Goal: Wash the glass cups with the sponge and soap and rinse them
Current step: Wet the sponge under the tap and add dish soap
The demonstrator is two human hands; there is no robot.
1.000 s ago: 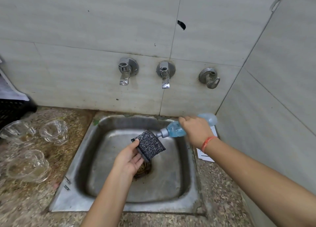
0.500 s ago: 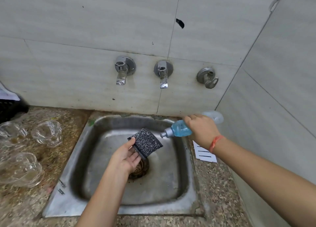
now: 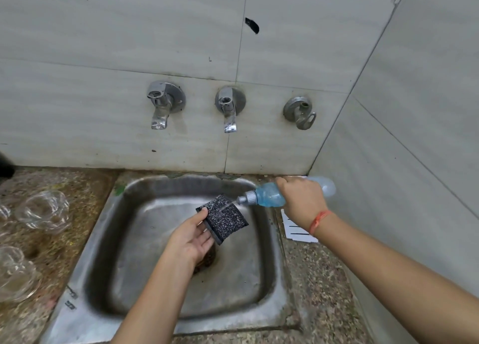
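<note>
The glass cups [image 3: 42,211] sit on the counter [image 3: 85,188] left of the sink [image 3: 233,292], far from both hands, not washed yet. The left hand [image 3: 190,240] holds the sponge [image 3: 224,218] flat over the sink, thumb on top and fingers under, so it can catch soap. The right hand [image 3: 302,201] grips the soap bottle [image 3: 269,197], tipped with its nose just beside the sponge.

glass cups [image 3: 42,211] — three are counted, one cut by the frame edge | taps [image 3: 162,105] — two are counted | valve [image 3: 299,111]: one | sponge [image 3: 225,219]: one | soap bottle [image 3: 269,194]: one | sink [image 3: 124,240]: one | left hand [image 3: 190,240] and right hand [image 3: 302,201]: two are seen | paper sheet [image 3: 295,229]: one
</note>
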